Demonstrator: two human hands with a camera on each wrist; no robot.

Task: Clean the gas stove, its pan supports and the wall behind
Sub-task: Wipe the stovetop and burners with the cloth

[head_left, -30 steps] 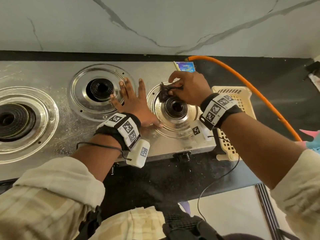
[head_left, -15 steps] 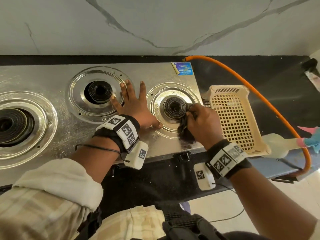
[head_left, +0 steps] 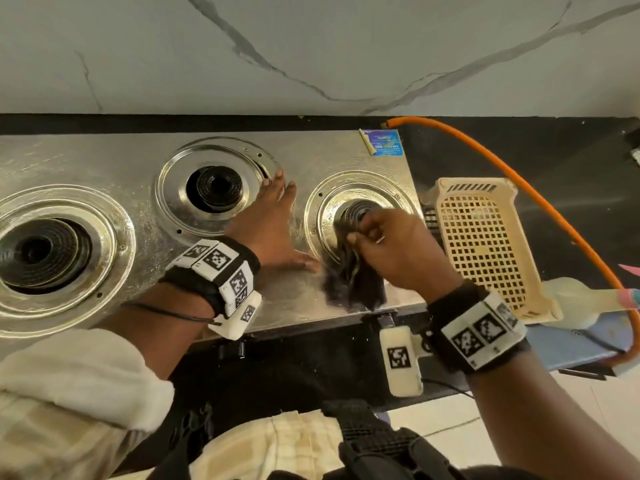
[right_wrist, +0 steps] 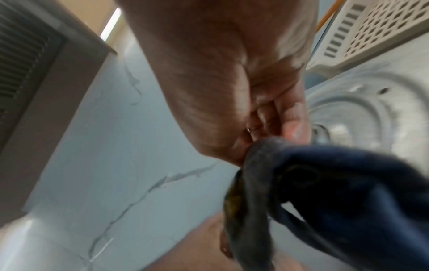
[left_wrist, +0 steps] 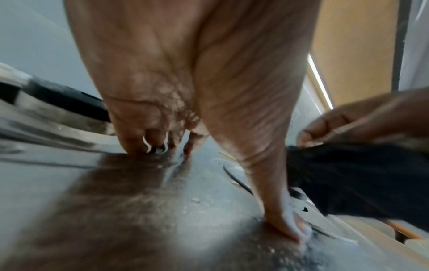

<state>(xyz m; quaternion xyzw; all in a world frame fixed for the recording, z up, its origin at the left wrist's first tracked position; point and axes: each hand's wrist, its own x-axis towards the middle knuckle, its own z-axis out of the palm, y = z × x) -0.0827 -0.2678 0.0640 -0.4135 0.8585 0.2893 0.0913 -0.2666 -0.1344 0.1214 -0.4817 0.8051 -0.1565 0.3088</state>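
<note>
Cloth (head_left: pixel 353 275) is the thing that's moved most: a second ago the right hand (head_left: pixel 391 247) had it bunched on the far-left rim of the right burner (head_left: pixel 358 211), half a second ago it was down at the burner's near-right edge, and now the fingers are curled round the dark rag right at the burner's near side, with the loose end trailing toward the front edge of the gas stove (head_left: pixel 138 157). The right wrist view shows the same grip, rag (right_wrist: pixel 325 192) pinched under the fingers, and there's a ring on one finger. The left hand (head_left: pixel 266 230) hasn't really budged, flat and relaxed on the wet steel between the middle burner (head_left: pixel 216 187) and the right one, fingers spread, thumb pointing at the rag; the left wrist view shows the fingertips (left_wrist: pixel 137 144) pressed on the metal. All pan supports are off the three burners. Camera's shifted too, so the cream basket (head_left: pixel 481 244) and the spray bottle (head_left: pixel 585 303) beside the stove show more than a second ago. Writing-wise, there's a blue sticker (head_left: pixel 384 142) at the stove's back right corner, but the print's too small, looks like a phone number maybe. Orange hose (head_left: pixel 540 199) loops behind the basket, marble-veined wall (head_left: pixel 311 53) behind everything.
</note>
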